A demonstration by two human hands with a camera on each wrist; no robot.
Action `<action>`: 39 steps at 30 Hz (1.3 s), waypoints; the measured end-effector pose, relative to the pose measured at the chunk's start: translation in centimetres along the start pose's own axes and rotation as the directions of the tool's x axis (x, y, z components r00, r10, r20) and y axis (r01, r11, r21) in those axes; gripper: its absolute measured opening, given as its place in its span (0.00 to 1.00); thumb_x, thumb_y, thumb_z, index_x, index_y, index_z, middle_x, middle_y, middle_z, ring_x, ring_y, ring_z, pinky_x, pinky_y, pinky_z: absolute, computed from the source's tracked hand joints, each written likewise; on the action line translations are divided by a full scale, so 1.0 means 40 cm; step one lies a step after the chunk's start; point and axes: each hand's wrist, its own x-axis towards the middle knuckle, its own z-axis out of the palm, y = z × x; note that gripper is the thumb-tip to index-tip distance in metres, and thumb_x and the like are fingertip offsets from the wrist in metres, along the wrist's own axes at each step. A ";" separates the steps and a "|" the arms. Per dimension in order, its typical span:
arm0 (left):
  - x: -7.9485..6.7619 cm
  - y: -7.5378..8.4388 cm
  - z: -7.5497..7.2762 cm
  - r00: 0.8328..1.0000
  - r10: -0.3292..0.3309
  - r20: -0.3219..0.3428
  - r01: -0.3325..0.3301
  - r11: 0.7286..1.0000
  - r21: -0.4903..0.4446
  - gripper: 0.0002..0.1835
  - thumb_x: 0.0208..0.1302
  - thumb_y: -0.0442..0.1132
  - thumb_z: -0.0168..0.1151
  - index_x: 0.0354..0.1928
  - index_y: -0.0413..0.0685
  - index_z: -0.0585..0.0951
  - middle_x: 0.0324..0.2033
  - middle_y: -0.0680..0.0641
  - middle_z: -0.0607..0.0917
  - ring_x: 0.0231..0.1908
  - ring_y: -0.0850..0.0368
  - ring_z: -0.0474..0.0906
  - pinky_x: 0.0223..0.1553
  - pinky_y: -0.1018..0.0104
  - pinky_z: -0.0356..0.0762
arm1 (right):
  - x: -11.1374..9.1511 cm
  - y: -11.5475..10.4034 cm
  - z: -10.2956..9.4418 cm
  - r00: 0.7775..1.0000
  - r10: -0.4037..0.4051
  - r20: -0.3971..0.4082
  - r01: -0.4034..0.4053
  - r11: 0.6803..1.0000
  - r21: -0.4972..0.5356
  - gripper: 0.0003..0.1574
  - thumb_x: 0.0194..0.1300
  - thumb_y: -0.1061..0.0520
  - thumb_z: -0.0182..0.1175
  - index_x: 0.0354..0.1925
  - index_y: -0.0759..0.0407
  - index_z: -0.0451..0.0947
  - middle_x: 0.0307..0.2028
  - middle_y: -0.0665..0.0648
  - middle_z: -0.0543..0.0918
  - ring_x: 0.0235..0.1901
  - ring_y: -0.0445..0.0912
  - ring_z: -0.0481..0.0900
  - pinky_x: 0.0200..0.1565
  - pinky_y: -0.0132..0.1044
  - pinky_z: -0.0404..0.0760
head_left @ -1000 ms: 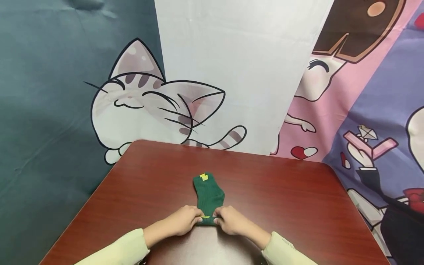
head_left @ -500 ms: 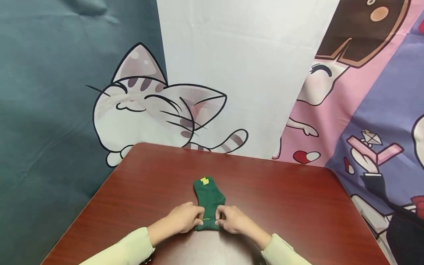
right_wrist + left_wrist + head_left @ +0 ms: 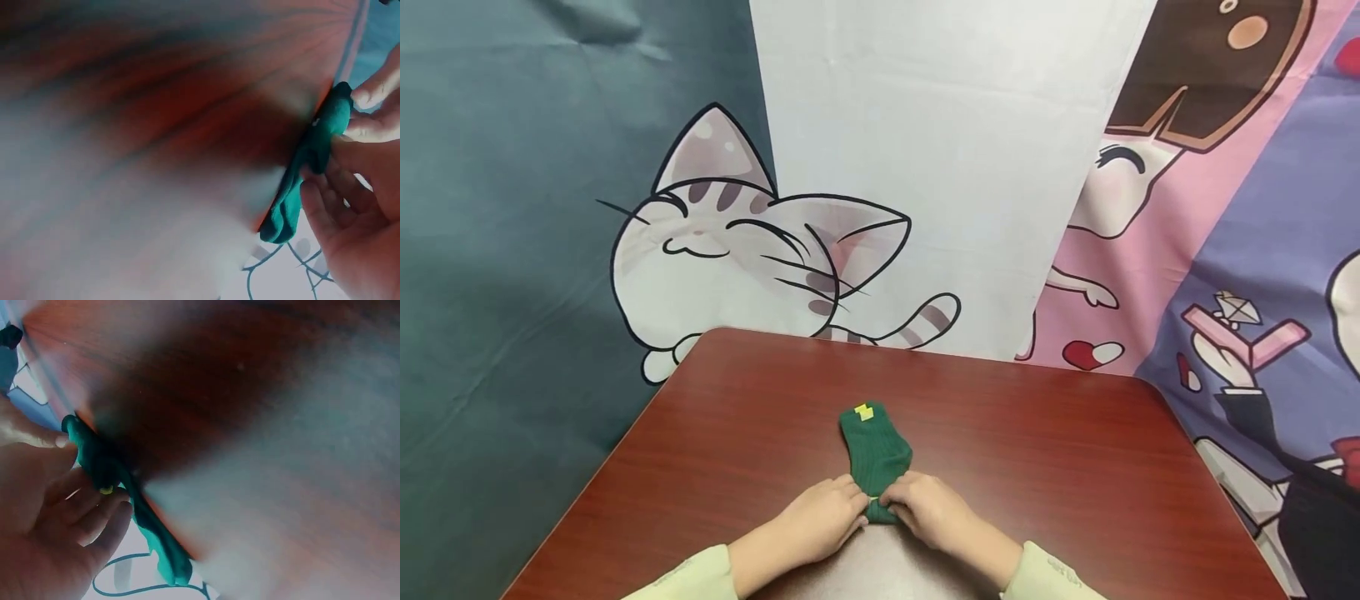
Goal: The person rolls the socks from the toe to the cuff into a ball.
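A dark green sock (image 3: 877,454) lies flat on the table, toe end away from me, with a yellow patch (image 3: 864,412) near the toe. Its near end is turned over in a fold, where a thin yellow line shows. My left hand (image 3: 823,517) pinches the left side of this fold, and my right hand (image 3: 931,510) pinches the right side. In the left wrist view, fingers meet the thick edge of the sock (image 3: 159,537). From the right wrist, the sock (image 3: 331,119) looks rolled at the near end. The hands cover both corners of the fold.
The reddish-brown wooden table (image 3: 1045,450) has rounded far corners. Behind it hangs a cloth backdrop (image 3: 955,167) with a cartoon cat and other figures, close to the table's far edge. Pale green sleeves (image 3: 700,575) cover the forearms.
Half a second ago the fingers were raised at the sock's sides. Now both hands are back on the folded end, the left lying over its left corner. The sock has stayed about in place.
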 end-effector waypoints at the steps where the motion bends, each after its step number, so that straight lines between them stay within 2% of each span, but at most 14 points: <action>1: -0.002 0.003 -0.001 1.000 0.002 0.018 -0.002 1.000 0.013 0.08 0.69 0.47 0.65 0.40 0.52 0.83 0.36 0.56 0.84 0.39 0.63 0.75 0.38 0.69 0.77 | -0.003 -0.002 -0.001 1.000 -0.005 0.012 0.005 1.000 -0.016 0.07 0.61 0.61 0.71 0.39 0.53 0.87 0.37 0.47 0.88 0.40 0.38 0.83 0.42 0.30 0.82; 5: -0.004 0.007 -0.004 0.998 0.000 0.058 -0.003 0.999 0.047 0.13 0.67 0.50 0.67 0.45 0.51 0.83 0.40 0.55 0.84 0.44 0.62 0.77 0.47 0.69 0.79 | -0.007 -0.008 -0.004 0.997 0.032 0.075 -0.027 0.997 -0.070 0.16 0.56 0.52 0.76 0.44 0.53 0.88 0.41 0.47 0.88 0.44 0.38 0.84 0.45 0.31 0.82; 9: 0.003 0.003 -0.005 0.997 -0.012 0.072 0.008 0.998 0.056 0.12 0.66 0.51 0.68 0.42 0.52 0.83 0.35 0.56 0.80 0.40 0.62 0.75 0.42 0.70 0.78 | 0.002 -0.007 -0.004 0.993 0.057 0.101 -0.048 0.995 -0.093 0.20 0.52 0.51 0.79 0.45 0.52 0.87 0.42 0.46 0.88 0.44 0.37 0.84 0.45 0.31 0.82; 13: 0.012 -0.003 -0.006 0.998 -0.014 0.065 0.010 0.998 0.060 0.11 0.66 0.51 0.68 0.40 0.52 0.84 0.33 0.56 0.78 0.36 0.63 0.73 0.38 0.71 0.77 | 0.014 -0.001 -0.007 0.994 0.066 0.087 -0.057 0.994 -0.097 0.19 0.51 0.52 0.79 0.42 0.50 0.88 0.40 0.44 0.88 0.42 0.36 0.84 0.43 0.31 0.82; 17: 0.012 -0.009 -0.001 0.998 -0.014 0.061 0.011 0.999 0.041 0.10 0.65 0.49 0.69 0.39 0.53 0.83 0.33 0.56 0.78 0.36 0.64 0.72 0.37 0.71 0.76 | 0.017 -0.002 -0.006 0.994 0.075 0.079 -0.067 0.993 -0.096 0.14 0.55 0.57 0.77 0.41 0.50 0.88 0.39 0.45 0.88 0.40 0.37 0.84 0.42 0.32 0.83; 20: 0.009 -0.015 0.004 0.998 -0.015 0.059 0.015 1.000 0.001 0.07 0.66 0.46 0.69 0.40 0.52 0.83 0.35 0.56 0.80 0.38 0.63 0.74 0.39 0.71 0.77 | 0.016 -0.008 -0.002 0.994 0.076 0.079 -0.069 0.993 -0.097 0.11 0.58 0.59 0.74 0.41 0.52 0.87 0.38 0.45 0.87 0.40 0.38 0.84 0.41 0.33 0.83; 25: 0.009 -0.028 0.011 0.998 -0.053 0.037 0.055 0.996 -0.066 0.03 0.68 0.40 0.66 0.41 0.51 0.84 0.37 0.56 0.80 0.40 0.63 0.75 0.41 0.71 0.77 | 0.020 -0.020 -0.001 0.995 0.082 0.062 -0.075 0.990 -0.116 0.09 0.61 0.59 0.71 0.42 0.54 0.86 0.37 0.47 0.86 0.40 0.40 0.83 0.40 0.33 0.83; 32: 0.019 -0.032 0.021 0.996 -0.084 -0.011 0.082 0.992 -0.096 0.05 0.69 0.41 0.65 0.42 0.50 0.86 0.39 0.56 0.75 0.41 0.62 0.71 0.34 0.71 0.73 | 0.025 -0.023 -0.002 0.977 0.207 0.057 -0.202 0.976 -0.082 0.05 0.65 0.61 0.66 0.40 0.53 0.86 0.35 0.46 0.85 0.37 0.40 0.83 0.38 0.34 0.83; 36: 0.015 -0.037 0.020 0.994 -0.109 0.028 0.112 0.981 -0.158 0.08 0.69 0.40 0.65 0.45 0.47 0.87 0.38 0.55 0.78 0.41 0.62 0.72 0.40 0.70 0.76 | 0.034 -0.028 -0.004 0.957 0.282 0.067 -0.283 0.959 0.002 0.03 0.67 0.60 0.65 0.37 0.52 0.86 0.34 0.45 0.85 0.37 0.40 0.83 0.39 0.36 0.83; 39: 0.021 -0.044 0.014 0.987 -0.128 0.101 0.148 0.963 -0.225 0.10 0.71 0.40 0.63 0.47 0.46 0.87 0.37 0.55 0.81 0.41 0.62 0.74 0.44 0.69 0.77 | 0.037 -0.025 -0.005 0.945 0.323 0.059 -0.325 0.945 0.031 0.03 0.66 0.59 0.66 0.35 0.53 0.87 0.32 0.45 0.83 0.35 0.40 0.81 0.39 0.36 0.81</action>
